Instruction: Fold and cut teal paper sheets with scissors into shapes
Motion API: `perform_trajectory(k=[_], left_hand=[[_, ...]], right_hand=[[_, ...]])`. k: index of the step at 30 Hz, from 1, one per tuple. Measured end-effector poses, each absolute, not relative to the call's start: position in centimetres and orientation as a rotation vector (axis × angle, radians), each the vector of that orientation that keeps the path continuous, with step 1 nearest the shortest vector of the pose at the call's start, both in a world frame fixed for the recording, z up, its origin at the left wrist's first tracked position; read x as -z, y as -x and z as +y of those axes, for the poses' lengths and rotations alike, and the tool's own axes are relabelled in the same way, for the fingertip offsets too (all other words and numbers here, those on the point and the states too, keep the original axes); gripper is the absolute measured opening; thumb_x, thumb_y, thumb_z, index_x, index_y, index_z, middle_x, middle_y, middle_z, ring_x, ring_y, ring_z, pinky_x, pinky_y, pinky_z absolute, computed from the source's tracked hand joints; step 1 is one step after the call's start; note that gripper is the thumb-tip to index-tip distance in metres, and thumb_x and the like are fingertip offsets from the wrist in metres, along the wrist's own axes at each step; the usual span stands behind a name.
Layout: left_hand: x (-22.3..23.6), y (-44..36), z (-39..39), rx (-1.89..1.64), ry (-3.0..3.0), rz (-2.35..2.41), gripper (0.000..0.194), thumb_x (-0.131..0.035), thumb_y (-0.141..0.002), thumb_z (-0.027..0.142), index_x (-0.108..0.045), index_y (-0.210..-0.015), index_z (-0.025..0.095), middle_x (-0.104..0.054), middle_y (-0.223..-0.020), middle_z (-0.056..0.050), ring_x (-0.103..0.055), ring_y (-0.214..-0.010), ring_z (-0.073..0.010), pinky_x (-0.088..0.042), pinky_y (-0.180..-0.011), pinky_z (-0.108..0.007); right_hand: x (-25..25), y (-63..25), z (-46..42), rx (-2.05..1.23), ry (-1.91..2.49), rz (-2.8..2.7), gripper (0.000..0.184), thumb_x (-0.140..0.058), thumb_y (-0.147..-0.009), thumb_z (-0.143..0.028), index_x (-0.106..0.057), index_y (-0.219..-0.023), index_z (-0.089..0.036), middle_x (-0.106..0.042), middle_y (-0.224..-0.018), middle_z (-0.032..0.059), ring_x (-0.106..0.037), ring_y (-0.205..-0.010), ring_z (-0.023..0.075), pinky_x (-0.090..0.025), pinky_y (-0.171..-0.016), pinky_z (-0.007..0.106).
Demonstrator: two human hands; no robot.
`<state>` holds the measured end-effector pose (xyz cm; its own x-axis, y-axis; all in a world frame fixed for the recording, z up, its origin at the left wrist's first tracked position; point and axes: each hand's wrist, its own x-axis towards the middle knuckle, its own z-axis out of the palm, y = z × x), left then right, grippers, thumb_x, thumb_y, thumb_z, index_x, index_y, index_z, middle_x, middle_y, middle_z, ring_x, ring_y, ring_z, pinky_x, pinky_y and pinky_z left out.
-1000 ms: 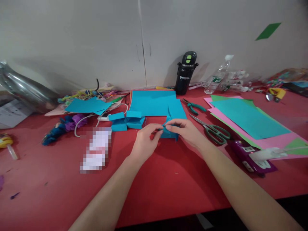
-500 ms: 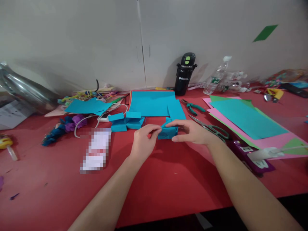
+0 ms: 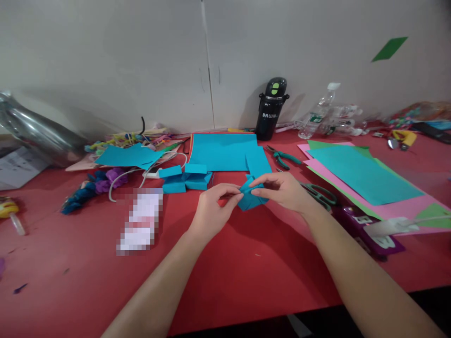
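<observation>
Between my two hands is a small folded piece of blue paper [image 3: 251, 202], tilted and held just above the red table [image 3: 225, 267]. My left hand [image 3: 215, 209] pinches its left corner between thumb and fingertips. From the right, my right hand [image 3: 283, 191] grips the upper edge, thumb in front and fingers behind. Part of the folded paper is covered by my fingers. To the left stand blue folded paper boxes [image 3: 185, 179] side by side. Behind my hands lies a stack of blue paper sheets [image 3: 221, 152].
Pliers [image 3: 286, 158] and scissors [image 3: 320, 195] lie right of my hands, near a purple power strip [image 3: 375, 234] and coloured sheets [image 3: 366, 173]. A black flask [image 3: 269, 110] and plastic bottle [image 3: 319, 112] stand along the wall. A steel jug [image 3: 38, 131] is far left.
The folded blue paper has turned and tilted, its lower edge now slanting. My right thumb has moved up onto the paper and closed in; both hands shifted slightly right.
</observation>
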<state>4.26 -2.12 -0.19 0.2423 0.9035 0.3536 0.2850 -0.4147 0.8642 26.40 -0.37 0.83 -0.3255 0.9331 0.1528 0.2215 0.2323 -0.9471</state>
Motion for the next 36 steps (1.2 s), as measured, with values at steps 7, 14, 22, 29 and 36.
perform_trajectory(k=[7,14,22,29,36], left_hand=[[0.4,-4.5,-2.1,-1.162,-1.666,1.083,0.012,-0.073,-0.084,0.028,-0.072,-0.094,0.020,-0.077,-0.098,-0.006,-0.073,-0.094,-0.0225,-0.061,-0.084,-0.037],[0.4,-4.4,-2.3,-1.222,-1.841,1.174,0.011,-0.070,-0.089,0.029,-0.076,-0.096,0.023,-0.078,-0.096,-0.003,-0.072,-0.089,-0.0201,-0.058,-0.079,-0.033],[0.0,-4.3,-2.4,-1.227,-1.954,1.113,0.021,-0.062,-0.094,0.026,-0.073,-0.112,0.024,-0.077,-0.110,-0.003,-0.071,-0.100,-0.0200,-0.057,-0.086,-0.033],[-0.2,-4.0,-2.2,-1.333,-1.899,1.065,0.019,-0.062,-0.095,0.023,-0.073,-0.110,0.022,-0.076,-0.108,-0.005,-0.069,-0.099,-0.0189,-0.056,-0.087,-0.031],[-0.2,-3.9,-2.2,-1.323,-1.948,0.906,0.025,-0.060,-0.095,0.016,-0.072,-0.116,0.022,-0.073,-0.111,-0.007,-0.067,-0.103,-0.0176,-0.055,-0.089,-0.029]], right_hand=[[-1.2,-25.0,-0.8,-0.979,1.012,-1.784,0.014,-0.078,-0.081,-0.040,-0.079,-0.088,-0.028,-0.069,-0.087,0.0031,-0.061,-0.080,0.0207,-0.049,-0.073,0.038],[-0.9,-24.9,-0.7,-0.910,1.075,-1.748,0.017,-0.077,-0.082,-0.041,-0.074,-0.088,-0.026,-0.069,-0.091,0.0042,-0.062,-0.080,0.0214,-0.050,-0.073,0.038],[-1.0,-25.5,-0.5,-0.861,0.943,-1.821,0.014,-0.073,-0.087,-0.037,-0.074,-0.099,-0.030,-0.066,-0.120,0.0061,-0.059,-0.119,0.0266,-0.046,-0.101,0.043],[-0.8,-26.0,-0.1,-0.888,1.015,-1.663,0.022,-0.068,-0.090,-0.040,-0.072,-0.107,-0.026,-0.071,-0.115,0.0071,-0.065,-0.109,0.0259,-0.052,-0.089,0.040],[-1.0,-25.8,-0.3,-0.865,1.009,-1.694,0.012,-0.071,-0.088,-0.034,-0.075,-0.090,-0.023,-0.073,-0.090,0.0042,-0.066,-0.080,0.0196,-0.052,-0.069,0.033]])
